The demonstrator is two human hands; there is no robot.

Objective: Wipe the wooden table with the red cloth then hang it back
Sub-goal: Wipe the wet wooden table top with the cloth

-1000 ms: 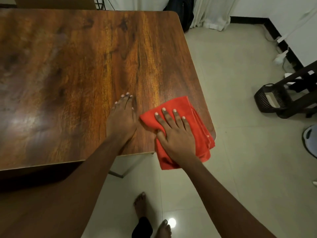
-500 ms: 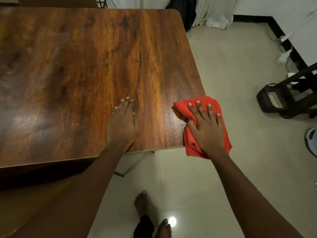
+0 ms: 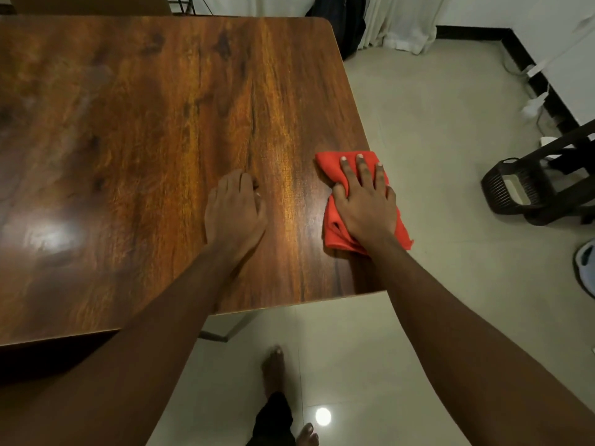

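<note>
The wooden table fills the upper left of the head view, glossy, with a rounded far right corner. The red cloth lies folded at the table's right edge, and part of it hangs past the edge over the floor. My right hand presses flat on the cloth with straight fingers pointing away from me. My left hand rests on the bare wood to the left of the cloth, its fingertips bent a little, holding nothing.
Pale tiled floor lies to the right and in front. A black plastic basket and a dark furniture frame stand at the right. White cables run along the wall. A dark bag and curtains are behind the table. My bare foot is below.
My right hand slid the cloth rightward from the front edge to the table's right edge, then farther away from me along it. My left hand stayed on the wood, fingers bending slightly.
</note>
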